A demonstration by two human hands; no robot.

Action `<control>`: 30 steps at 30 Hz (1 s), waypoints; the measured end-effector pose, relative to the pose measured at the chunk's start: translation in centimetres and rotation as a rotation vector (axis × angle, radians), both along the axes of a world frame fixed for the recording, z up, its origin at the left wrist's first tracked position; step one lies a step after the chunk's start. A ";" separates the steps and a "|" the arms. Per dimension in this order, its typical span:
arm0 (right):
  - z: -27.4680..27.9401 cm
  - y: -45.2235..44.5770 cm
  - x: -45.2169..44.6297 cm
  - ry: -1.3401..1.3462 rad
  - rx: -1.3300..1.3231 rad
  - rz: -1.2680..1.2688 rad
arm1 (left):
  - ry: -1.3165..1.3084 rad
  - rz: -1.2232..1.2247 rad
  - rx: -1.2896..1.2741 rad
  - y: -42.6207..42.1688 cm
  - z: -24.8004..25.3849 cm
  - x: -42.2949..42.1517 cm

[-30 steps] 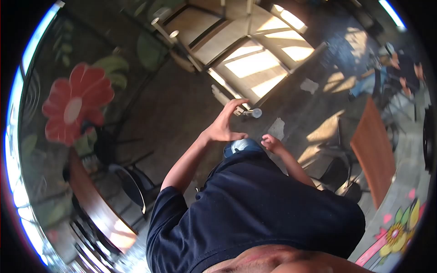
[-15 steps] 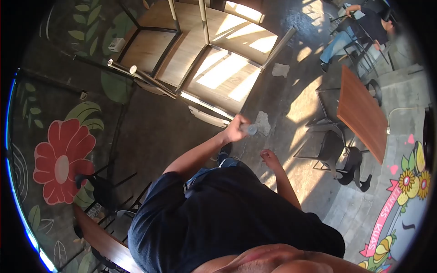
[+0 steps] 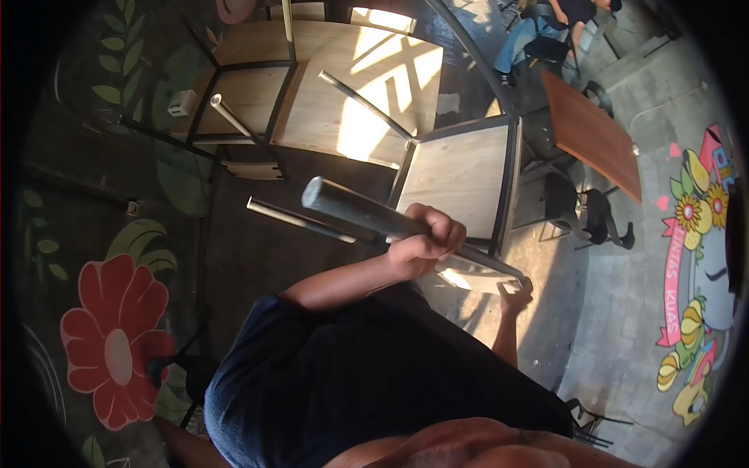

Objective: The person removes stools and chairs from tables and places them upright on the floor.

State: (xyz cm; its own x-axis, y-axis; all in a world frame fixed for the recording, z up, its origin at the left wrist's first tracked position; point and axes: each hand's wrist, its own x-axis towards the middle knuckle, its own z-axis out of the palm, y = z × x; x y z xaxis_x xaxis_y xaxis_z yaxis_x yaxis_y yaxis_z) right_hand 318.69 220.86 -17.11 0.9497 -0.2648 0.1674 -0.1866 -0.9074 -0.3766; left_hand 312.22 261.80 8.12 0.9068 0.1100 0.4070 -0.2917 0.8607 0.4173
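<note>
An upturned chair [image 3: 460, 168] with a pale wooden seat and dark metal frame is tilted in front of me. My left hand [image 3: 429, 242] is wrapped round one of its legs [image 3: 351, 207], whose round end points toward the camera. Further along that same leg, near the frame's corner, my right hand [image 3: 516, 295] has its fingers curled against the metal; part of its grip is hidden. A second upturned chair [image 3: 250, 97] rests on the wooden table [image 3: 328, 117], to the left of the one I hold.
A reddish-brown table [image 3: 593, 140] with black chairs [image 3: 566, 199] stands at the right. A seated person [image 3: 523, 47] is at the upper right. The left wall carries a painted red flower [image 3: 117, 351], and a painted mural [image 3: 694, 218] covers the right wall.
One upturned chair has shifted from the tabletop toward me and to the right, tilting. My left hand has moved right with its leg; my right hand, free before, is now on the frame.
</note>
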 end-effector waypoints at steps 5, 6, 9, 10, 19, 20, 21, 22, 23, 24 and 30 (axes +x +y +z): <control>11.2 -1.9 -9.3 0.352 -0.243 0.452 | -0.098 -0.168 -0.099 2.6 0.2 -7.4; 11.1 -2.5 -11.4 0.409 -0.079 0.434 | -0.074 -0.188 -0.112 3.5 0.2 -8.6; 14.6 -1.6 -15.1 0.272 -0.169 0.502 | -0.031 -0.180 -0.160 6.8 -1.2 -11.0; 16.1 -0.9 -15.9 0.253 -0.173 0.496 | 0.016 -0.159 -0.197 7.7 -1.7 -11.9; 23.6 0.9 -17.5 0.386 -0.452 0.895 | 0.167 0.002 -0.405 9.4 -6.7 -21.4; 24.0 0.9 -17.5 0.383 -0.499 0.953 | 0.184 0.056 -0.422 8.9 -7.2 -22.3; 24.0 0.5 -17.3 0.383 -0.541 1.010 | 0.177 0.084 -0.477 8.6 -8.8 -23.4; 24.4 0.6 -17.0 0.392 -0.544 1.024 | 0.229 0.133 -0.524 8.3 -9.4 -24.1; 25.0 0.7 -16.9 0.403 -0.545 1.038 | 0.282 0.181 -0.572 7.8 -9.7 -24.8; 25.4 0.5 -16.6 0.392 -0.548 1.054 | 0.294 0.215 -0.605 7.4 -10.2 -25.2; 27.5 0.6 -15.3 0.634 -0.431 1.274 | 0.893 0.592 -0.750 6.1 -17.0 -26.7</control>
State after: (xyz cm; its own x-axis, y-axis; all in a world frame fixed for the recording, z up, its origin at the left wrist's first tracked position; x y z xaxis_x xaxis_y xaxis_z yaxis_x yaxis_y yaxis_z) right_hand 303.37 221.49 10.35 0.4417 0.7414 -0.5051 0.7732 -0.6002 -0.2049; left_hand 285.50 267.87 -8.84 0.5670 0.5184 -0.6401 -0.5774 0.8044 0.1399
